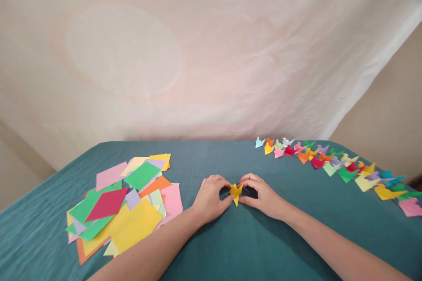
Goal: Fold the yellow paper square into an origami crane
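A small yellow origami bird with pointed tips sits between my two hands, near the middle of the table. My left hand pinches its left side between thumb and fingers. From the other side, my right hand curls round with thumb and fingertips at the bird's right edge. Both hands are closed on the folded paper, low over the cloth. Exactly how much of the paper lies under the fingertips is hidden.
Loose coloured paper sheets lie in an overlapping pile on the left, partly behind my left forearm. Several folded paper birds stand in rows along the right side. A dark green cloth covers the table, and a pale fabric sheet hangs behind it.
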### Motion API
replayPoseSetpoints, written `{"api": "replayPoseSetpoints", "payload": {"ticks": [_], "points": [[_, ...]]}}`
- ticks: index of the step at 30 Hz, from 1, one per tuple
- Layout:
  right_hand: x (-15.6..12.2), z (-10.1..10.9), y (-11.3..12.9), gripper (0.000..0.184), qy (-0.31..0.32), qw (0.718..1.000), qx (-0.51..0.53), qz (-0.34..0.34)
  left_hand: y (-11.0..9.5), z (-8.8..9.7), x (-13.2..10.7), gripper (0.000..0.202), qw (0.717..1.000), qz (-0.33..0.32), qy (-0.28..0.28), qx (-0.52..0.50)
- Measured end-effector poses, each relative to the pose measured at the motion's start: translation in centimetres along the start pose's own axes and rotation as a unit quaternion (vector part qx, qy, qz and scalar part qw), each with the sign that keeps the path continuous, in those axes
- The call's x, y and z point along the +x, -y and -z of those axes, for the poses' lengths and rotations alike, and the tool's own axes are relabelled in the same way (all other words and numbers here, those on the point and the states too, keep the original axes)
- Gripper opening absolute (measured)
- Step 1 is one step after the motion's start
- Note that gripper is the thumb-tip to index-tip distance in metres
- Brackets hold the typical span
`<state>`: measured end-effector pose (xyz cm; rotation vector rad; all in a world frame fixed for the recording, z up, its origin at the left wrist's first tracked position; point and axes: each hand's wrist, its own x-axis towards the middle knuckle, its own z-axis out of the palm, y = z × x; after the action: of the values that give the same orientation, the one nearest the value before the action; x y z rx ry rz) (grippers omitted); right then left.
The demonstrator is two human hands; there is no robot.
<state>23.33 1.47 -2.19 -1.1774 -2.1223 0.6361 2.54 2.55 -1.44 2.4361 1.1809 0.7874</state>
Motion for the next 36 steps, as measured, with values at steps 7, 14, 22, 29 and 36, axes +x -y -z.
{"api": "replayPoseSetpoints", "payload": {"ticks": [7,14,22,29,36], "points": [[0.0,0.0,0.1,0.024,-0.005,1.000,0.014,-0.008,-0.1,0.0,-0.1,0.025,1.000,0.000,-0.006,-0.014],[0.2,-0.2,0.0,0.019,-0.018,1.000,0.016,-0.013,0.4,-0.2,-0.2,0.033,1.000,0.011,-0.006,-0.027],[0.2,-1.2,0.5,0.011,-0.038,0.998,-0.056,-0.010,0.3,-0.2,-0.2,0.033,1.000,0.002,-0.003,-0.023],[0.6,-1.6,1.3,0.014,-0.048,0.994,-0.092,-0.022,0.1,0.0,-0.2,0.026,1.000,-0.021,0.003,-0.007],[0.3,-1.1,1.8,0.018,-0.054,0.996,-0.071,-0.015,0.0,0.1,-0.1,0.025,1.000,-0.027,0.007,-0.008]]}}
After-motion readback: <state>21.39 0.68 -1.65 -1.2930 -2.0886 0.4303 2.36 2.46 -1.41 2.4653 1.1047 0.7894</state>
